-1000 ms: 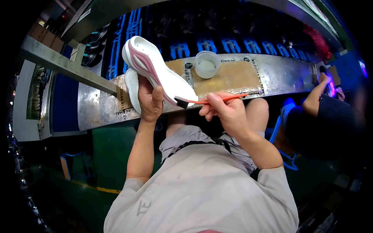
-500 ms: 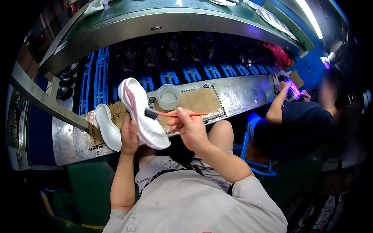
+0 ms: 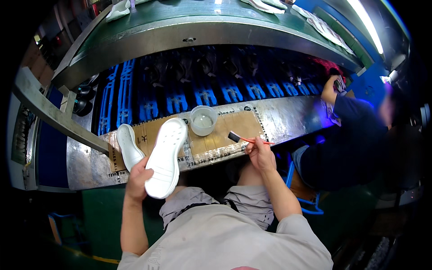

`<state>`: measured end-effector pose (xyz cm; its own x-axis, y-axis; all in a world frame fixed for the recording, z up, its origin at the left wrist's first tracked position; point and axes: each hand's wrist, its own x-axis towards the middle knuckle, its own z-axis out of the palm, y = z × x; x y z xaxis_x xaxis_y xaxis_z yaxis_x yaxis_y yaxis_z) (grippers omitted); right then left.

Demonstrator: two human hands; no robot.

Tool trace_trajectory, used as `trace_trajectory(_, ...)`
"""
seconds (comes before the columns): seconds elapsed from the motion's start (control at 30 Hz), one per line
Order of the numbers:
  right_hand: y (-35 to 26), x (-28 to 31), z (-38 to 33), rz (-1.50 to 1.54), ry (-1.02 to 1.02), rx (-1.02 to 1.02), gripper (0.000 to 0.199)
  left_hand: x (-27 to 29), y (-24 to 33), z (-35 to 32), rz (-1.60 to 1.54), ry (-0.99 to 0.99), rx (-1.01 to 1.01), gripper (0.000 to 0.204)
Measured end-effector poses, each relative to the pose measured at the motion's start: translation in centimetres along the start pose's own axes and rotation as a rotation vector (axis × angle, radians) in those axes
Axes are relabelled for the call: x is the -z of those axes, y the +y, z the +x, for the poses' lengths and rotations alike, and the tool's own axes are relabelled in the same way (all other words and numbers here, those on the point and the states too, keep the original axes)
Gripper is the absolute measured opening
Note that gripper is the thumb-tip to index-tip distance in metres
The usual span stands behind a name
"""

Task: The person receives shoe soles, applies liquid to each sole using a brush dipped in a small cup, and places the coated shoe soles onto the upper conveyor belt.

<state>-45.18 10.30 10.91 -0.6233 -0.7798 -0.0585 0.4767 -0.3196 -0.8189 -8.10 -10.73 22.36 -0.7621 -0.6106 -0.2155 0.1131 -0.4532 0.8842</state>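
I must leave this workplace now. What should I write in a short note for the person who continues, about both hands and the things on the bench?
Left hand: holds a white shoe sole, tread side up, over the bench edge.
Right hand: holds a small brush with an orange handle, bristles over the cardboard sheet, near the clear cup of pale liquid.
A second white sole lies on the cardboard, left of the held one.
Done: cannot tell whether either sole is coated.
Left: probably brushing the held sole.
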Motion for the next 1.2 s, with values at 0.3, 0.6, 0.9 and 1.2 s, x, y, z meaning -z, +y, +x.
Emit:
trace_trajectory(0.3,2.3,3.2,-0.8,0.02,-0.08,-0.075,0.035,-11.9,24.4,22.2,0.19,-0.116,-0.597,0.039)
trace_trajectory(0.6,2.4,2.9,-0.6,0.021,-0.109,-0.067,0.033,-10.6,24.1,26.0,0.577,0.106,-0.944,0.038)
trace_trajectory(0.9,1.9,2.2,-0.7,-0.048,-0.144,-0.068,0.033,4.8,7.8,5.6,1.661,0.81,-0.401,0.046)
trace_trajectory(1.2,-5.4,-9.6,2.5,-0.742,-0.213,0.11,0.027,10.9,-4.2,1.2,1.698,0.904,0.053,0.062)
